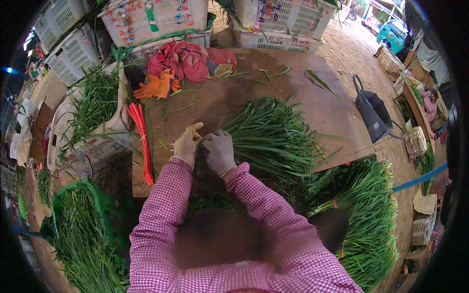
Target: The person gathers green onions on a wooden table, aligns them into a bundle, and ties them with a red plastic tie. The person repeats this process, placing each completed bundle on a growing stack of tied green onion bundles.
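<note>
Both of my hands wear pale, soiled work gloves and meet over a brown board table [234, 82]. My left hand [185, 146] has a finger stretched out toward the right. The curled fingers of my right hand [220, 149] come close to it; whatever lies between them is too small to make out. Just right of my right hand, a loose heap of long flat green leaves, like garlic chives [271, 137], spreads with its leaf tips to the right. A bundle of red ties [142, 141] lies left of my left hand.
An orange glove [157, 86] and red cloth [183, 60] lie at the back left. Leaves fill a white crate [122, 106] and a green-lined container [78, 219]. Bunches bound in red [366, 219] are stacked at right, below a black bag [372, 113]. Crates [157, 22] stand behind.
</note>
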The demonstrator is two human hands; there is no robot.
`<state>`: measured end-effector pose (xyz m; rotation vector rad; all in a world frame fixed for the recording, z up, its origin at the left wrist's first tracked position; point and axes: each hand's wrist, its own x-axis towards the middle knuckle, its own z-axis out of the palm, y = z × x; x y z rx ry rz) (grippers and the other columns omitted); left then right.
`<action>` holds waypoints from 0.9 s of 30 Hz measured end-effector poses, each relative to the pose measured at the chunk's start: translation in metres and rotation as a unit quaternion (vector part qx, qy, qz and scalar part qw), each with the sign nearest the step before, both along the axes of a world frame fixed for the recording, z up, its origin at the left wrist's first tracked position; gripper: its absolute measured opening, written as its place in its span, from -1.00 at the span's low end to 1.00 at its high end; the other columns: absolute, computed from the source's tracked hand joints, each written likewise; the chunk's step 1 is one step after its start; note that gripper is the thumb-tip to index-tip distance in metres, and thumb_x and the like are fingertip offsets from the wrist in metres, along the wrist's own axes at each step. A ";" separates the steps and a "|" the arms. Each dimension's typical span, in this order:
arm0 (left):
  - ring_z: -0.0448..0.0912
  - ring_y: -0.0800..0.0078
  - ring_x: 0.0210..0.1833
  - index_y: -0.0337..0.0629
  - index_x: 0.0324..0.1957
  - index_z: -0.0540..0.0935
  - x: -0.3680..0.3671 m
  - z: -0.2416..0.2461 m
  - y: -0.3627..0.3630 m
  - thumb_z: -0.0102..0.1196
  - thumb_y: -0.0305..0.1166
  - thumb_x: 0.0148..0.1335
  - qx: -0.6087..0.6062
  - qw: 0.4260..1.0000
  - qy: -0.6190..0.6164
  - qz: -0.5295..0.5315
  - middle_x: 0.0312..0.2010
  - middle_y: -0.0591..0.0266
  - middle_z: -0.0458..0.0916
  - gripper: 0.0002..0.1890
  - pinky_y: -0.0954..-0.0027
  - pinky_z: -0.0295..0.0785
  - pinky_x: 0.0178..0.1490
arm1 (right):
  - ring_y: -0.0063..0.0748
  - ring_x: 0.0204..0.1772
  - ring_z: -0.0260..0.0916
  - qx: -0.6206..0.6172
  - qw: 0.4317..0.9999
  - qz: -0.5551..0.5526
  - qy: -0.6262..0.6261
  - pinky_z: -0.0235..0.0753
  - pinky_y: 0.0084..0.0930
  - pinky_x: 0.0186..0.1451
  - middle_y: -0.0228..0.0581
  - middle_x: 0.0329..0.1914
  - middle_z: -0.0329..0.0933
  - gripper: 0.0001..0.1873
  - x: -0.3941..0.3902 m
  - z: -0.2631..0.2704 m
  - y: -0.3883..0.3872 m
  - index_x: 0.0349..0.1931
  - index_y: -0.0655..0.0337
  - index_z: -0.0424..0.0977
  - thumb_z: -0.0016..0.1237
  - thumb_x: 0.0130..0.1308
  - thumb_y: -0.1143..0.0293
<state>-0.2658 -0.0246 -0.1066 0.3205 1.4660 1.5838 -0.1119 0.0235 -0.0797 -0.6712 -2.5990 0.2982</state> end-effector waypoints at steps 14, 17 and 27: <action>0.60 0.17 -0.05 0.16 0.36 0.32 0.029 0.016 -0.051 0.19 -0.42 0.16 -0.070 0.802 0.589 -0.076 -0.11 0.09 0.63 -0.31 0.25 0.47 0.12 | -0.05 0.00 0.50 -0.072 0.996 -0.019 -0.053 0.50 -0.19 0.03 -0.21 -0.13 0.60 -0.79 -0.020 0.009 0.047 -0.22 0.03 0.63 0.09 0.15 0.24; 0.61 0.31 -0.03 -0.04 0.24 0.48 0.034 0.017 -0.041 0.16 -0.63 0.07 -0.075 0.794 0.601 -0.057 -0.11 0.12 0.64 -0.38 0.34 0.47 0.16 | -0.04 -0.02 0.50 -0.071 0.993 -0.019 -0.093 0.49 -0.18 0.03 -0.20 -0.19 0.61 -0.77 -0.027 0.001 0.048 -0.27 0.06 0.63 0.13 0.11 0.20; 0.55 0.49 -0.15 -0.05 0.04 0.64 -0.001 -0.019 -0.007 -0.07 -0.75 0.18 0.068 0.978 0.177 -0.088 -0.12 0.29 0.66 -0.54 0.42 0.46 0.03 | -0.10 -0.03 0.45 0.021 1.000 -0.003 0.018 0.38 -0.19 0.15 -0.24 -0.13 0.58 -0.78 0.005 0.005 -0.001 -0.29 0.03 0.64 0.08 -0.01 0.34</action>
